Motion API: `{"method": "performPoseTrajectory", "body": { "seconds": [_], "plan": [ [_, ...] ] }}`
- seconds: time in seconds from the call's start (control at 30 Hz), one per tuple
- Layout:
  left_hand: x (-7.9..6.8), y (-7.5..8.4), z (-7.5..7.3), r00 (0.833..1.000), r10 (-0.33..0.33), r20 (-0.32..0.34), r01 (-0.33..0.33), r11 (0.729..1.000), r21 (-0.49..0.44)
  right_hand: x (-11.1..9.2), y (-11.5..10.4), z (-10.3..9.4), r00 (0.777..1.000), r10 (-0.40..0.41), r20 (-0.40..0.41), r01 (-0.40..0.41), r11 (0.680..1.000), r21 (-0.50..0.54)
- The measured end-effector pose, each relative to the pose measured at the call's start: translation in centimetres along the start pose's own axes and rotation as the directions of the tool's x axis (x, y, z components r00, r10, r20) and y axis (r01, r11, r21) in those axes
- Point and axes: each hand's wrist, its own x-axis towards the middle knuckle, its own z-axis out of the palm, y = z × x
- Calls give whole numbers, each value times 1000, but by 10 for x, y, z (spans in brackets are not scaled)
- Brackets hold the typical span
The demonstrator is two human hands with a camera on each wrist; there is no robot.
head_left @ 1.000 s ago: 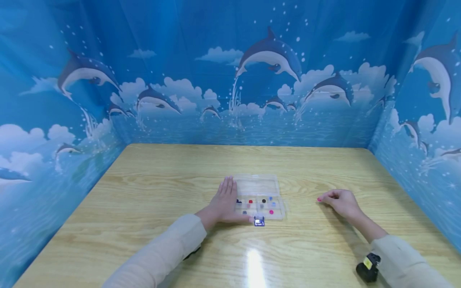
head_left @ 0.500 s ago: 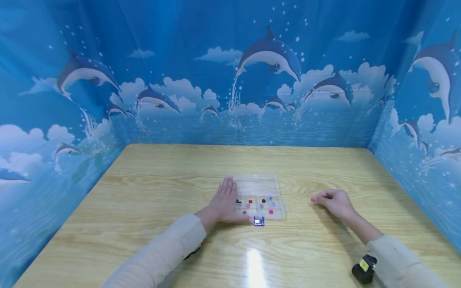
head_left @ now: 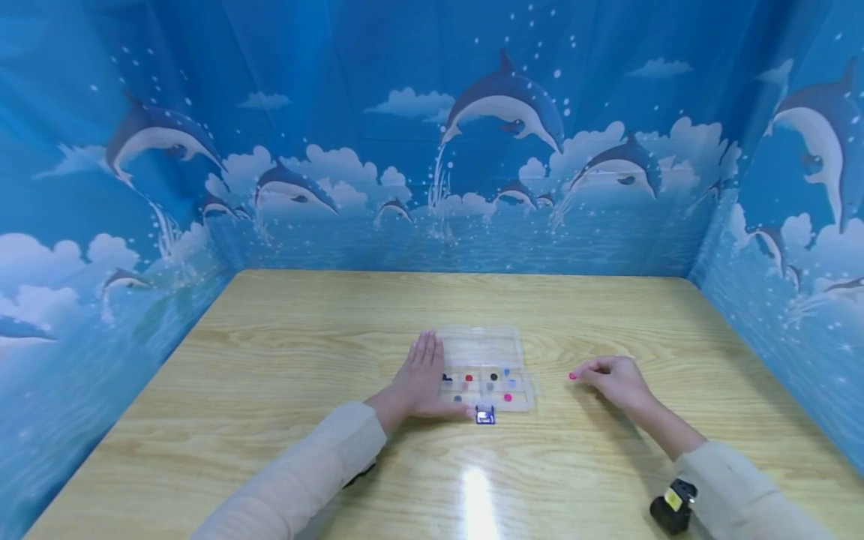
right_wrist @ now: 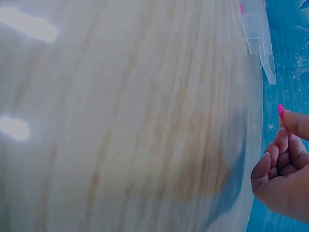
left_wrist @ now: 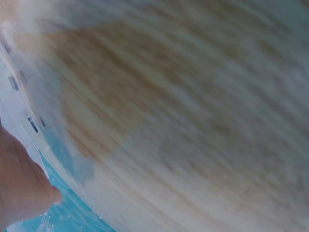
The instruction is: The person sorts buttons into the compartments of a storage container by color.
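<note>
A light wooden table (head_left: 283, 352) with a pronounced grain filled the lower half of the scene, a bright patch of overhead light (head_left: 476, 491) glaring off its near edge. Blue backdrop sheets (head_left: 351, 135) printed with leaping dolphins, white clouds and sea spray enclosed it on the left, rear and right sides
</note>
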Motion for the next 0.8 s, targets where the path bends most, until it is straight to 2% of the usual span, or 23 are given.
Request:
{"method": "performPoseTrajectory", "body": {
  "seconds": [0.23, 0.53, 0.8],
  "plan": [
    [0, -1, 1, 1000, 3, -3, -3, 1000, 9, -1, -4, 6, 1000, 12, 14, -13, 1000, 15],
    [0, 0, 0, 1000, -2, 3, 2, 1000, 22, -3, -11, 15, 999, -24, 33, 22, 998, 56],
    [0, 1, -1, 1000, -1, -1, 1, 1000, 12, -4, -21, 24, 998, 4, 60, -9, 996, 92]
  ]
}}
